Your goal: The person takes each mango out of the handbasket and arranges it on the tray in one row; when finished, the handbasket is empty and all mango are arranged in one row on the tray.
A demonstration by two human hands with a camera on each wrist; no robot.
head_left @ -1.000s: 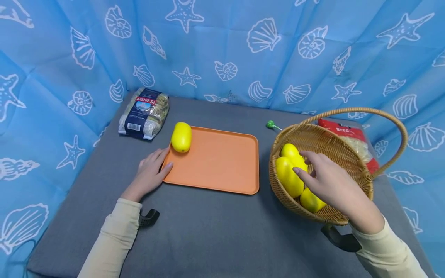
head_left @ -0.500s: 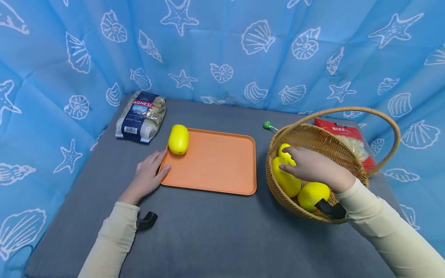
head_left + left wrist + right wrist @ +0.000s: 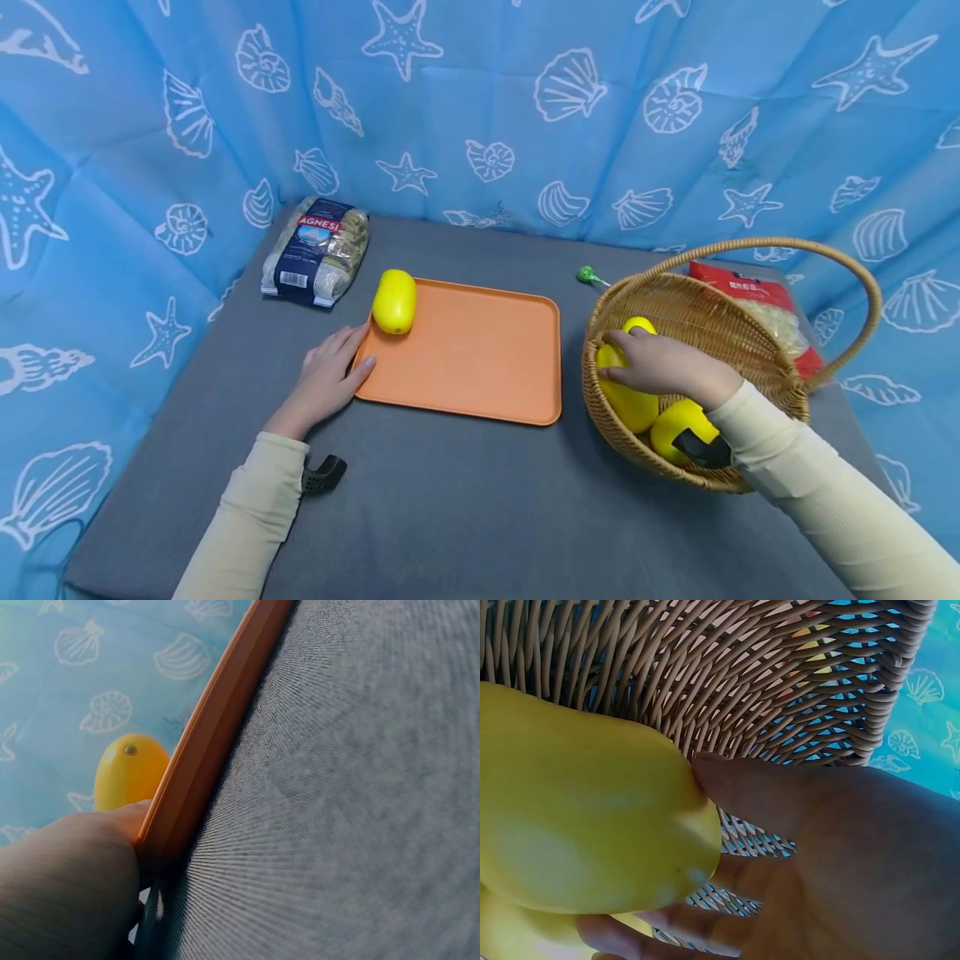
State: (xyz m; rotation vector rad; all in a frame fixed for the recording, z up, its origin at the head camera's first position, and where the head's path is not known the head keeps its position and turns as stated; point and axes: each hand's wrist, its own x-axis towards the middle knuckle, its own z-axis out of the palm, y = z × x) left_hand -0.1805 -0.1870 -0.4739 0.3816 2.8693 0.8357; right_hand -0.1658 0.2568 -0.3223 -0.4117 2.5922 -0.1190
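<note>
My left hand [image 3: 322,379] holds the left edge of an orange tray [image 3: 472,354], its thumb over the rim in the left wrist view. A yellow mango [image 3: 394,302] lies in the tray's far left corner. On the right, my right hand [image 3: 663,365] reaches into a wicker basket [image 3: 720,321] and grips a large yellow mango [image 3: 592,817]. The right wrist view shows the thumb on one side of this mango and fingers curled beneath it. Another mango [image 3: 640,324] shows behind the hand, and a rounder one [image 3: 675,427] lies nearer the front, partly covered by the wrist strap.
A bag of Agnesi pasta [image 3: 317,250] lies at the back left. A green lollipop [image 3: 588,275] lies behind the basket's left side. A red packet [image 3: 757,300] sits behind the basket, whose tall handle [image 3: 862,283] arches to the right. A blue patterned curtain [image 3: 450,100] surrounds the table.
My right hand has shifted left and down over the mangoes in the basket and taken hold of the large one. My left hand and the tray have stayed in place.
</note>
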